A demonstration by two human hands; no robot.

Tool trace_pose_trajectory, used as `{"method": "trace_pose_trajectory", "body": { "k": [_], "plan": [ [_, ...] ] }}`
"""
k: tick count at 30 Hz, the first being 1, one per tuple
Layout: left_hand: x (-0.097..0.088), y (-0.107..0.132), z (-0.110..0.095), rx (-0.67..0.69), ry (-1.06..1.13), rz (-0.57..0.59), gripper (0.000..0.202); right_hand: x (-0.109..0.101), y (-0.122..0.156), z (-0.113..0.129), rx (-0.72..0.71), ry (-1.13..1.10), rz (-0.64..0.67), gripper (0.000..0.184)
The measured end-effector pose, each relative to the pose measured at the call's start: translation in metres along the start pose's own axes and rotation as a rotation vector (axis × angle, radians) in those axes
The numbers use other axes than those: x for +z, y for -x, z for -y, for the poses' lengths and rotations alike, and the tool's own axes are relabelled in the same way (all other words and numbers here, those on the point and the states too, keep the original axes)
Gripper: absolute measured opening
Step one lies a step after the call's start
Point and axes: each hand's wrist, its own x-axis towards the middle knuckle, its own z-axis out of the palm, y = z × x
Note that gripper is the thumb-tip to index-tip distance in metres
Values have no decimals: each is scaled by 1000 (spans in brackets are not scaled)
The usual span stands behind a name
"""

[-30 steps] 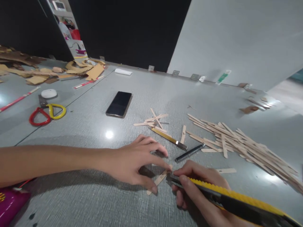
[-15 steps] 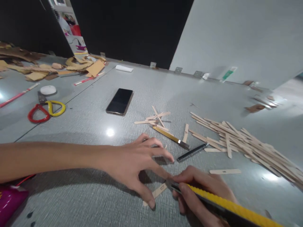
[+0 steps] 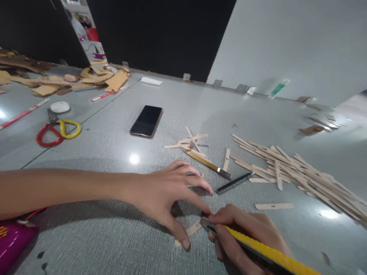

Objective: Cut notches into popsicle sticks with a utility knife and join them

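My left hand [image 3: 169,194] reaches in from the left and presses a wooden craft stick [image 3: 192,230] flat on the grey table [image 3: 114,164], thumb at its near end and forefinger at its far end. My right hand [image 3: 243,235] is wrapped round a yellow and black utility knife [image 3: 258,250], whose tip meets the stick between my left thumb and forefinger. The stick's middle is partly hidden by my fingers.
A pile of craft sticks [image 3: 289,168] lies at the right, a few more [image 3: 189,143] ahead with a gold knife [image 3: 208,164] and a black blade holder [image 3: 233,183]. A phone [image 3: 146,120], scissors [image 3: 57,131], cardboard scraps [image 3: 65,82] and a magenta object [image 3: 14,236] lie left.
The view has shifted slightly. Both hands stay on the stick, and the knife tip has edged a little along it toward me.
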Motion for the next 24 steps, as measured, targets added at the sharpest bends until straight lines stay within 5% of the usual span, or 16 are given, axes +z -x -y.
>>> {"method": "trace_pose_trajectory", "body": {
  "k": [7,13,17,24],
  "plan": [
    [-4,-2,-5,-71,-25,57,64,3,-1,19,125,33,-29,30],
    [-5,-1,-7,-136,-13,107,65,6,-2,29,475,-386,100,47],
    [-5,-3,-8,-139,-26,109,65,4,-1,14,494,-535,210,47],
    [-4,-2,-7,-147,-19,109,67,2,0,13,455,-505,188,43]
  ]
}}
